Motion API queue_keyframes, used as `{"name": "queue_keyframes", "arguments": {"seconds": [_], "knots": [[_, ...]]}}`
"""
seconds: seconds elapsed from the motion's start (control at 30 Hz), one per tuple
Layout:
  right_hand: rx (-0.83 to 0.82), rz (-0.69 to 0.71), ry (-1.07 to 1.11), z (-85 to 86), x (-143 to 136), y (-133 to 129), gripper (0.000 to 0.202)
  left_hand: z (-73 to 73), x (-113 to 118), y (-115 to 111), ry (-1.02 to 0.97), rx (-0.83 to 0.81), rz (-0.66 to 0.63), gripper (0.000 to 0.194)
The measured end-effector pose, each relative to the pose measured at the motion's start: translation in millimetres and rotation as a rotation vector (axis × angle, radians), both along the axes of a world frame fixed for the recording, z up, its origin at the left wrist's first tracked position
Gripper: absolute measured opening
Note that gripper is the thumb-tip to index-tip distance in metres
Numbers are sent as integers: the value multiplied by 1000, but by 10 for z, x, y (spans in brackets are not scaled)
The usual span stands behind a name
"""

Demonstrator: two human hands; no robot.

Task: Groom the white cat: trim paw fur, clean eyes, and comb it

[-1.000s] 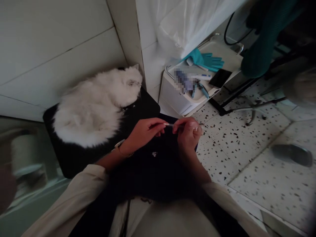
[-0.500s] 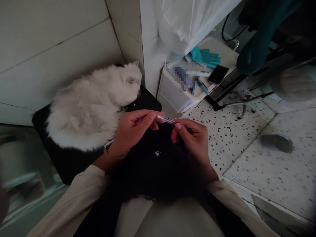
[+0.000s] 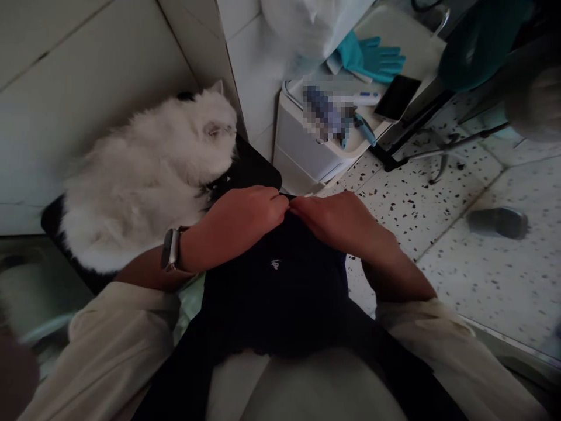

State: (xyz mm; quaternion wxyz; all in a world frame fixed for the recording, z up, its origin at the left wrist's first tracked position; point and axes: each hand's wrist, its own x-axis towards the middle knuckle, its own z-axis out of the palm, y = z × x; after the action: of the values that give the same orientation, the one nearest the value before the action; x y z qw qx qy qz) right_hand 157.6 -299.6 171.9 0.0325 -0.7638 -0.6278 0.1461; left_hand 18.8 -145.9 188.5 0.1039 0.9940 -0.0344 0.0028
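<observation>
My left hand (image 3: 239, 219) and my right hand (image 3: 339, 222) meet at the fingertips in front of my dark apron (image 3: 276, 304). Both are closed, with the backs of the hands turned up. Whatever lies between the pinched fingers is hidden or too small to name. A watch (image 3: 170, 249) is on my left wrist. Just beyond and left of my left hand, a fluffy white cat (image 3: 144, 169) lies curled on a black surface (image 3: 258, 169), its head toward the wall corner.
A white cart (image 3: 307, 140) holds teal gloves (image 3: 372, 57), a dark phone (image 3: 398, 98), a white device (image 3: 366, 98) and a blue-handled tool (image 3: 364, 130). Behind it hangs white plastic. A metal-legged stand (image 3: 442, 158) and a grey object (image 3: 498, 223) are on the speckled floor.
My hands have come together and turned over, backs up. The slim clear tube that was between them no longer shows. The view has shifted, so the cat appears further left and the cart higher.
</observation>
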Motion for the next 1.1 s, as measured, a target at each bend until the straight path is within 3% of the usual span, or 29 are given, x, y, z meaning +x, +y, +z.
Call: {"name": "queue_keyframes", "arguments": {"seconds": [0.13, 0.33, 0.57, 0.7, 0.83, 1.1], "knots": [[-50, 19, 3, -87, 72, 90, 26, -62, 144, 40, 143, 68, -82, 19], [37, -23, 73, -285, 132, 87, 32, -161, 245, 136, 253, -28, -65, 13], [-134, 88, 18, -238, 127, 90, 17, -219, 281, 192, 283, -228, -45, 15], [-116, 115, -16, -273, 141, 98, 17, -324, 324, 154, 245, -272, 9, 21], [-35, 62, -38, -350, 149, 65, 21, -393, 360, 110, 132, -298, 139, 26], [405, -178, 14, -584, 56, 17, 45, -422, 330, 4, -86, -809, 381, 23]]}}
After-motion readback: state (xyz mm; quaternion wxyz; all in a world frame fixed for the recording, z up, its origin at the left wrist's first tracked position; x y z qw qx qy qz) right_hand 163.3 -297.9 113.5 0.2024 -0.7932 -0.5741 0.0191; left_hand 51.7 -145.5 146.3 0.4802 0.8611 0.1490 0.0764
